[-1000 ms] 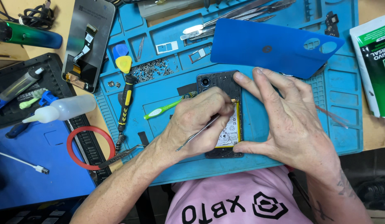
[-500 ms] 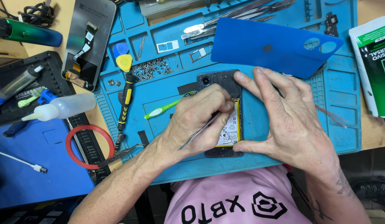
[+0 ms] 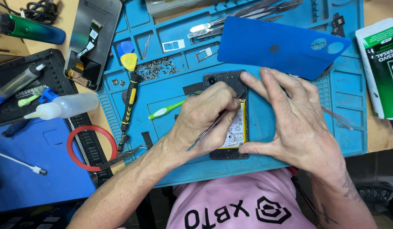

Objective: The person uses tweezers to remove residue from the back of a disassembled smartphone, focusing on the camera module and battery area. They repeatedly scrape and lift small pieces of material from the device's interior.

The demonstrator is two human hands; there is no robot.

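Note:
An opened phone lies back side up on the blue work mat, its yellow-edged battery exposed. My left hand rests on the phone and grips thin metal tweezers, their tip hidden near the phone's upper part. My right hand clamps the phone's right edge, index finger at the top and thumb at the lower corner. The blue back cover lies just beyond the hands.
A green toothbrush, a yellow-black screwdriver, a pile of tiny screws and picks sit left of the phone. A detached screen, squeeze bottle, red ring and a glue tube lie around the mat.
Both hands stay on the phone; the view has shifted only slightly, and the tweezers remain in the same grip.

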